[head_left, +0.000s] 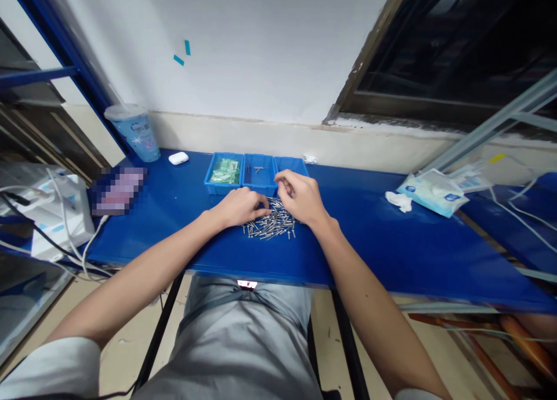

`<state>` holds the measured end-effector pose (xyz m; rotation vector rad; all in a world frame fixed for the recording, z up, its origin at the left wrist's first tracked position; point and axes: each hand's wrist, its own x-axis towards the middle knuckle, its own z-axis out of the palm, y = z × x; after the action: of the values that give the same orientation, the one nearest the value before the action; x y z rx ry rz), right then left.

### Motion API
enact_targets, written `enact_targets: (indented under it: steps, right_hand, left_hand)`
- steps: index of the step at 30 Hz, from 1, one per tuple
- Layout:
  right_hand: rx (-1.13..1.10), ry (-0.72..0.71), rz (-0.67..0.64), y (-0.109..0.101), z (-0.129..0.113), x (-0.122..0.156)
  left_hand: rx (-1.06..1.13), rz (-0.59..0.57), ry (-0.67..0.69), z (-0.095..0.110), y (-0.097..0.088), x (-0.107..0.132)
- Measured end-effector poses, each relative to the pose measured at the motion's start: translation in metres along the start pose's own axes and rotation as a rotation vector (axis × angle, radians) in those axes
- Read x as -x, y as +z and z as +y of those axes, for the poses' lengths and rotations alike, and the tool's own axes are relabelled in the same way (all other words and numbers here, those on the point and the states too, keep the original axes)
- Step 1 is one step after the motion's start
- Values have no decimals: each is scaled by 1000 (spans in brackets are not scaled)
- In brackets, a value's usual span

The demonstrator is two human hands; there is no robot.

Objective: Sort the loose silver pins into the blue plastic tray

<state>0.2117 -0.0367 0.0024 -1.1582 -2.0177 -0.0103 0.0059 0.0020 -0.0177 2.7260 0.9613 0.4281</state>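
A pile of small metal pins (272, 223) lies on the blue table (369, 232) in front of me. My left hand (241, 207) rests on the pile's left edge, fingers curled and pinching at the pins. My right hand (300, 196) hovers over the pile's far right side, fingers pinched together on something too small to make out. Just behind the hands stand three joined blue bins: the left bin (224, 173) holds green-white packets, the middle bin (260, 174) a few pins, the right bin (292, 165) is partly hidden by my right hand.
A plastic cup (134, 130) and a white earbud case (178, 157) stand at the back left. A blurred pink object (118, 190) lies left of the bins. White devices with cables (56, 214) sit at far left. A tissue pack (433, 191) and a crumpled tissue (399, 200) lie right.
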Motion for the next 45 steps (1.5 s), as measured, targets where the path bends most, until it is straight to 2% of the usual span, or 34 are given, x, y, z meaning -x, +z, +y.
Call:
enact_targets:
  steps: [8, 19, 30, 33, 38, 42, 45]
  right_hand:
    - [5, -3, -40, 2, 2, 1]
    - [-5, 6, -50, 2, 0, 0]
    - [-20, -29, -26, 5, 4, 1]
    - [-10, -30, -26, 5, 4, 1]
    - [-9, -9, -42, 3, 4, 1]
    - [-32, 10, -109, 2, 2, 1]
    - [-19, -7, -157, 3, 2, 1]
  left_hand:
    - [-58, -16, -22, 3, -1, 0]
    - [14, -91, -4, 6, -8, 0]
    - [-16, -43, 4, 8, -8, 1]
    - [55, 39, 33, 7, -8, 2]
    - [253, 276, 97, 9, -14, 3]
    - [359, 458, 96, 9, -18, 4]
    - [387, 539, 97, 7, -19, 4]
